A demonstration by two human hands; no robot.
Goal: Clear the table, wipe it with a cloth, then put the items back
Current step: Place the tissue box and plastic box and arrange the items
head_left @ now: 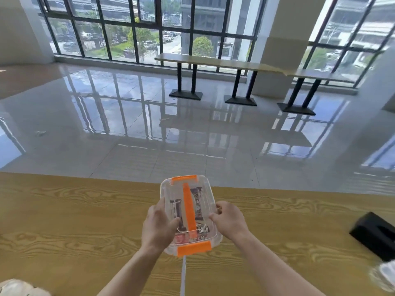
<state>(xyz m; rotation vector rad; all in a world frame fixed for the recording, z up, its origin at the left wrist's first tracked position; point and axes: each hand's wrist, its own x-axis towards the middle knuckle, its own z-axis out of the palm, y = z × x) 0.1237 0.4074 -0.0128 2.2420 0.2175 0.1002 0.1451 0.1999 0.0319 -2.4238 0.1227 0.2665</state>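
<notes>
At the near left corner a pale crumpled cloth [17, 288] is lying on the wooden table [74, 221]. In the middle the left hand [158, 227] and right hand [229, 221] are gripping the sides of a clear box [189, 210] with orange clips, at or just above the tabletop. It is likely being cleared off or set back, needing a level carry. Near right, a black box [376, 236] and a clear object [384, 276] are sitting well apart from it.
</notes>
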